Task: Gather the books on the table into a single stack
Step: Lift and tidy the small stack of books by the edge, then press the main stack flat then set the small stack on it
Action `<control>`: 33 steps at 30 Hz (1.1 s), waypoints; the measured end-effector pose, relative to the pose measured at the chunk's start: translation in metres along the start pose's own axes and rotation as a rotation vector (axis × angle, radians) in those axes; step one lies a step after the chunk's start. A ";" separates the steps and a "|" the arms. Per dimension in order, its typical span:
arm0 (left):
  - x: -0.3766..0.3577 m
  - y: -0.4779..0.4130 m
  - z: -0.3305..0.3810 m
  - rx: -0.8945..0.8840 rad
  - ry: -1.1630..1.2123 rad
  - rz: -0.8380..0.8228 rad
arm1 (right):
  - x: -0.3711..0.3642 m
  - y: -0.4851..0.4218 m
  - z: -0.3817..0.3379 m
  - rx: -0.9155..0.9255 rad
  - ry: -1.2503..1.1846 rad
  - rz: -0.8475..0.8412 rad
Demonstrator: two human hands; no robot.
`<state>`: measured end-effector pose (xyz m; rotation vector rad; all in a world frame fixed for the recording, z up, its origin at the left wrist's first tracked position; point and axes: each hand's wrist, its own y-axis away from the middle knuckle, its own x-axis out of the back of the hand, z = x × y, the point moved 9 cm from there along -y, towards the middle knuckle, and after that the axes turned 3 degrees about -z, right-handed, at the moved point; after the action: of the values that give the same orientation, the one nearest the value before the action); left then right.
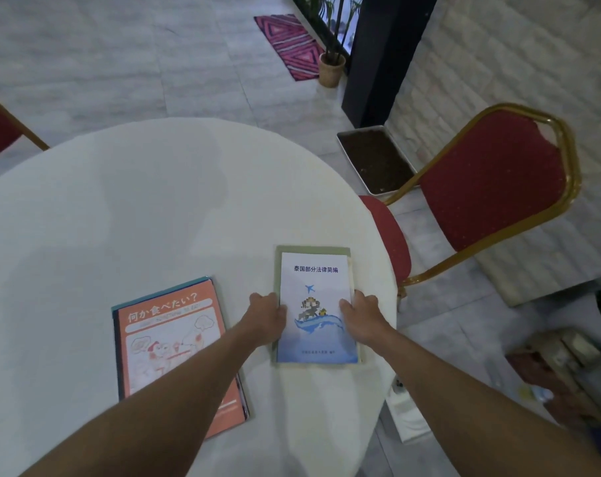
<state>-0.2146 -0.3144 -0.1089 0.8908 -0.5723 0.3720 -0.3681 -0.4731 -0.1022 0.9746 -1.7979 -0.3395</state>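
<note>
A tray [378, 163] of soil sits on the floor past the table [120, 208], beside a red chair [491, 180]. My left hand [266, 313] and right hand [361, 315] clasp the white-blue book [314, 304] (atop a green one), long axis pointing away. The orange book [175, 339] lies left, tilted.

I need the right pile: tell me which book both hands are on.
The white-and-blue book with the airplane, gripped by left hand and right hand; the orange book lies untouched.
</note>
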 end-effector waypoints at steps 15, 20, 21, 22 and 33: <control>0.076 0.045 -0.047 0.002 0.052 0.154 | 0.015 0.031 -0.097 0.275 0.250 0.305; 0.114 0.082 -0.111 0.111 0.024 0.296 | -0.043 0.048 -0.160 0.416 0.234 0.108; 0.118 0.089 -0.127 0.146 0.024 0.320 | -0.057 0.052 -0.169 0.441 0.231 0.074; 0.121 0.097 -0.140 0.184 0.018 0.339 | -0.071 0.055 -0.177 0.469 0.235 0.044; 0.081 0.129 -0.241 0.486 0.219 0.207 | -0.174 0.063 -0.167 0.289 0.282 -0.221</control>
<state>-0.1438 -0.0385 -0.0990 1.2401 -0.3750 0.8092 -0.2244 -0.2699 -0.1019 1.3584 -1.5098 -0.0713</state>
